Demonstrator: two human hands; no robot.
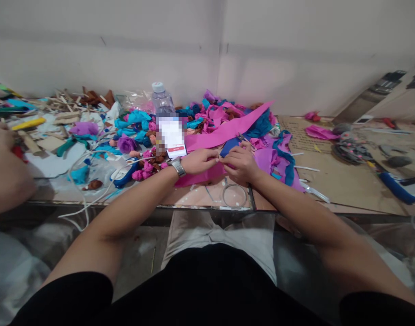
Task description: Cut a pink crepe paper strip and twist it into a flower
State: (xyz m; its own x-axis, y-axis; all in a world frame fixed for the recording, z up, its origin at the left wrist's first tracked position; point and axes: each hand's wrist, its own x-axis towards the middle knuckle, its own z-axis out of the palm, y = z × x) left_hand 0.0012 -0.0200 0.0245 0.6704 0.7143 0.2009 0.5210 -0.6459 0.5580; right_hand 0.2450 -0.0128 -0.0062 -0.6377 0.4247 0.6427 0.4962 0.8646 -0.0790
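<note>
Behind the table [200, 197] rises a pale, off-white wall [132, 63], its flat surface divided by a vertical seam [221, 54] above the table's middle. A faint greyish band [74, 40] runs across the wall, level with a few small dark marks [103, 41] higher than the table. The table itself has a pinkish-tan top and a dark front edge. Below it, grey floor [144, 253] lies in shadow. Soft, dull light falls over wall and table alike.

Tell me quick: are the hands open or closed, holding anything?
Left hand: fingers bent, over pink sheet; can't tell if it's gripping.
Right hand: fingers bent, near the blue piece; grip can't be told.
</note>
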